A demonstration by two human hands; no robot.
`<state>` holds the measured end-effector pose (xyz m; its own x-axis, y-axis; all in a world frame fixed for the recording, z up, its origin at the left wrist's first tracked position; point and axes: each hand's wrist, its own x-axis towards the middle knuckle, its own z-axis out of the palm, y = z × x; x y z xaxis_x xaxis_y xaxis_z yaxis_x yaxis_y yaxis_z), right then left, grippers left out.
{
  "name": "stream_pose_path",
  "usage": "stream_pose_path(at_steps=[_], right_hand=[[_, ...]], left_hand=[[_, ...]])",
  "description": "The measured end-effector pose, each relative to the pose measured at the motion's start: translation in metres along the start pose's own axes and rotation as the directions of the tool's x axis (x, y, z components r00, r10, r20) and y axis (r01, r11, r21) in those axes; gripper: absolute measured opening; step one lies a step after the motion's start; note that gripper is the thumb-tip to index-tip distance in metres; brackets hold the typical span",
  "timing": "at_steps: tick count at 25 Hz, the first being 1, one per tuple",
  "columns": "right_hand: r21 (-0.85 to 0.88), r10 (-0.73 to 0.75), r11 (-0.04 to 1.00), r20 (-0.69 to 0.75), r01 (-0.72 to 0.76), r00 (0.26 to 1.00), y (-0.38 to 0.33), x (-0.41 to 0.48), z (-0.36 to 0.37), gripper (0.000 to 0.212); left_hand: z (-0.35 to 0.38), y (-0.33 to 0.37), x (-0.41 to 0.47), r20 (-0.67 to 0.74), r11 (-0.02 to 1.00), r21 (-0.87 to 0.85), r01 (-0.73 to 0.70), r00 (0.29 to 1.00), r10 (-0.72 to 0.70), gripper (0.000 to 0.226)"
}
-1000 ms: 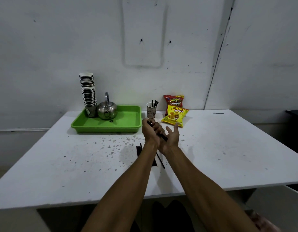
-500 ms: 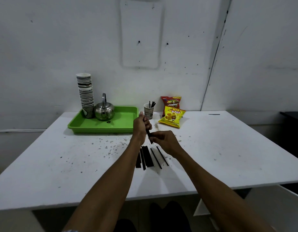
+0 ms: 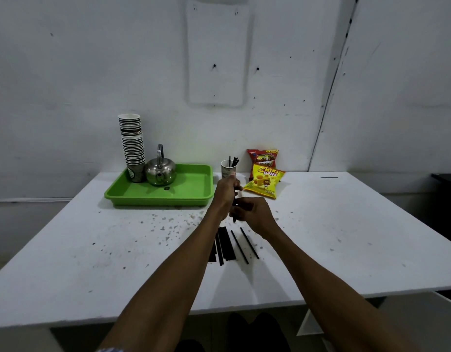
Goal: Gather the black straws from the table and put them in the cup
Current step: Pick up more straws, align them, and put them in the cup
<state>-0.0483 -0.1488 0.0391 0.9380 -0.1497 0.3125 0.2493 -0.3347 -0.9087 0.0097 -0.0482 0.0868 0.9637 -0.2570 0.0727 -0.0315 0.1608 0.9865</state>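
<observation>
Several black straws (image 3: 227, 243) lie side by side on the white table (image 3: 92, 250) just below my hands, and two more lie apart to their right. A white paper cup (image 3: 227, 170) with a few black straws standing in it is at the back, right of the green tray. My left hand (image 3: 225, 193) is closed around an upright black straw (image 3: 235, 199), a little in front of the cup. My right hand (image 3: 254, 214) pinches the lower end of the same straw.
A green tray (image 3: 188, 191) at the back left carries a steel kettle (image 3: 160, 171) and a tall stack of paper cups (image 3: 133, 146). Two snack bags, red (image 3: 263, 160) and yellow (image 3: 265, 184), stand right of the cup. Dark specks dot the tabletop.
My right hand has dropped away from my left hand and turned palm down. The straws on the table came into full sight. My left hand stays raised with the straw.
</observation>
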Motion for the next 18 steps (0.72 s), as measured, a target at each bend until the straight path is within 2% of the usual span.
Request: stream_pose_path(at_steps=[5, 10, 12, 14, 15, 18], right_hand=[[-0.135, -0.051, 0.99, 0.011, 0.052, 0.999, 0.009, 0.042, -0.008, 0.017], [-0.198, -0.03, 0.98, 0.027, 0.035, 0.999, 0.007, 0.115, -0.016, 0.017], [-0.207, -0.064, 0.977, -0.041, 0.054, 0.997, 0.003, 0.147, -0.018, 0.019], [-0.183, -0.103, 0.981, -0.195, 0.067, 0.975, 0.002, 0.187, -0.017, 0.019], [-0.174, -0.112, 0.982, -0.264, 0.066, 0.958, 0.002, 0.207, -0.016, 0.017], [-0.177, -0.093, 0.984, -0.361, 0.03, 0.928, 0.007, 0.251, -0.01, 0.012]], left_hand=[[0.001, 0.0, 0.035, 0.04, 1.0, 0.02, -0.007, 0.999, 0.006, 0.045], [0.006, 0.012, 0.106, 0.035, 1.0, 0.001, -0.023, 0.999, 0.022, 0.045], [0.005, 0.02, 0.126, -0.055, 0.998, -0.004, -0.06, 0.997, 0.06, 0.036], [-0.003, 0.017, 0.152, -0.165, 0.995, -0.001, -0.104, 0.981, 0.102, 0.019], [-0.008, 0.011, 0.164, -0.182, 0.993, 0.029, -0.11, 0.977, 0.114, 0.024], [-0.022, -0.018, 0.192, -0.109, 0.955, 0.28, -0.093, 0.986, 0.128, 0.066]])
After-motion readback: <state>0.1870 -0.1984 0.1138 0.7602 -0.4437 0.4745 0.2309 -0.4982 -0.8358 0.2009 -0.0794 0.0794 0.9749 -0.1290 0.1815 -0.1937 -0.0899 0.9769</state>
